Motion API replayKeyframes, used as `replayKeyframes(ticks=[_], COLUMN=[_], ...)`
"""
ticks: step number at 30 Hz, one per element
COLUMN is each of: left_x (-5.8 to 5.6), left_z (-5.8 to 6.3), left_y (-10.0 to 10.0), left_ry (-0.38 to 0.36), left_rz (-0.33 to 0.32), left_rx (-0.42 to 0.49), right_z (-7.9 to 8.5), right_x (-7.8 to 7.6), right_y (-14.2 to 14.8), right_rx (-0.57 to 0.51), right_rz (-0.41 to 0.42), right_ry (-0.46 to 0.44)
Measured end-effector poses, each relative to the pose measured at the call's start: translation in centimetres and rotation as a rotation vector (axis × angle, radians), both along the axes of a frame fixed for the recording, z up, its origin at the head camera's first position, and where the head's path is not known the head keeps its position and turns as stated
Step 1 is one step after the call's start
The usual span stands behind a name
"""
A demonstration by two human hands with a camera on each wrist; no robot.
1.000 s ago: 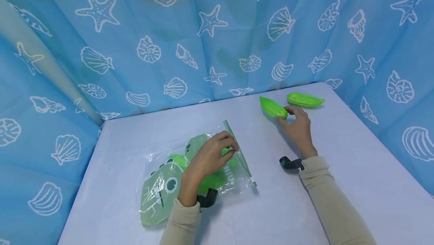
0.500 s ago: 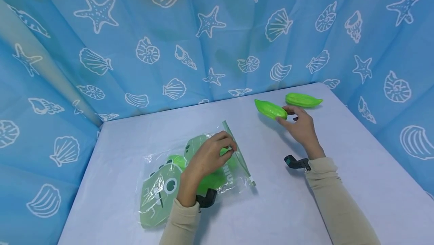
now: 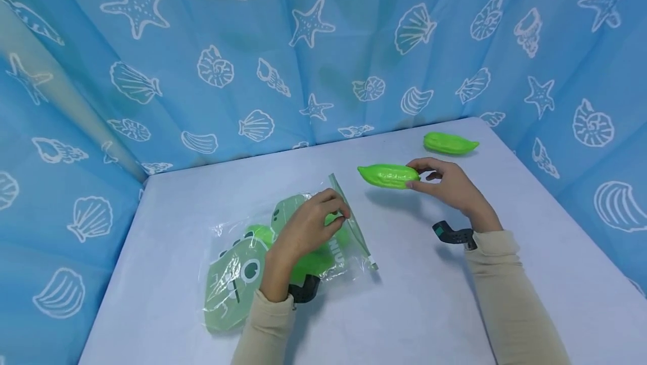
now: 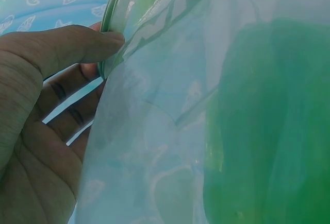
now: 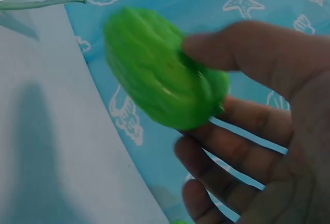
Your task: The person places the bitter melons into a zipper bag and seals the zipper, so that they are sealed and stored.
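Observation:
My right hand [image 3: 450, 185] pinches a bright green bitter melon [image 3: 386, 176] by its blunt end, thumb on one side and fingers on the other. The melon's pointed tip faces left, and its shadow falls on the table below. In the right wrist view, the bitter melon [image 5: 154, 69] shows a lumpy, ridged skin. With thumb and fingers my left hand [image 3: 305, 230] pinches the rim of a clear zip bag [image 3: 227, 292] printed with a green cartoon dinosaur. The left wrist view shows the thumb [image 4: 103, 45] on the bag's green zip edge. Green objects show inside the bag, partly hidden by the print.
Another green bitter melon [image 3: 449, 143] lies near the back right corner of the white-covered table [image 3: 404, 309]. A blue curtain [image 3: 283, 62] with white shells and starfish hangs around the table's back and sides.
My right hand has lifted the bitter melon and carried it left and nearer, towards the bag, turning it more level. The left hand keeps its grip on the bag's rim.

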State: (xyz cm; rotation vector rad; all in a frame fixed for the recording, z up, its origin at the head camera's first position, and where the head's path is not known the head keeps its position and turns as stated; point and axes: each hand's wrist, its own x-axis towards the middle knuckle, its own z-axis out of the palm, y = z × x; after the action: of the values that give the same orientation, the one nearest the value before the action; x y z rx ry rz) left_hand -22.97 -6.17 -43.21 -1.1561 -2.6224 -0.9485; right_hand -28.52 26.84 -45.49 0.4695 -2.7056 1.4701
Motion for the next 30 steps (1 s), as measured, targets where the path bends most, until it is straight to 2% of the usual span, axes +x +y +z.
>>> replayKeyframes(ticks=[5, 13, 20, 30], left_x=[0.2, 0.2, 0.2, 0.2], left_z=[-0.2, -0.1, 0.0, 0.1], left_y=[0.0, 0.1, 0.2, 0.2], left_ry=[-0.019, -0.017, -0.006, 0.011], left_rz=[0.002, 0.013, 0.019, 0.011], left_rx=[0.007, 0.012, -0.004, -0.013], right_z=[-0.6, -1.3, -1.6, -1.8], right_x=[0.0, 0.1, 0.2, 0.4], right_y=[-0.7, -2.5, -3.9, -5.1], right_rx=[0.023, 0.014, 0.021, 0.027], right_rz=[0.126, 0.203, 0.239, 0.246], right_ry=[-0.033, -0.051, -0.045, -0.034])
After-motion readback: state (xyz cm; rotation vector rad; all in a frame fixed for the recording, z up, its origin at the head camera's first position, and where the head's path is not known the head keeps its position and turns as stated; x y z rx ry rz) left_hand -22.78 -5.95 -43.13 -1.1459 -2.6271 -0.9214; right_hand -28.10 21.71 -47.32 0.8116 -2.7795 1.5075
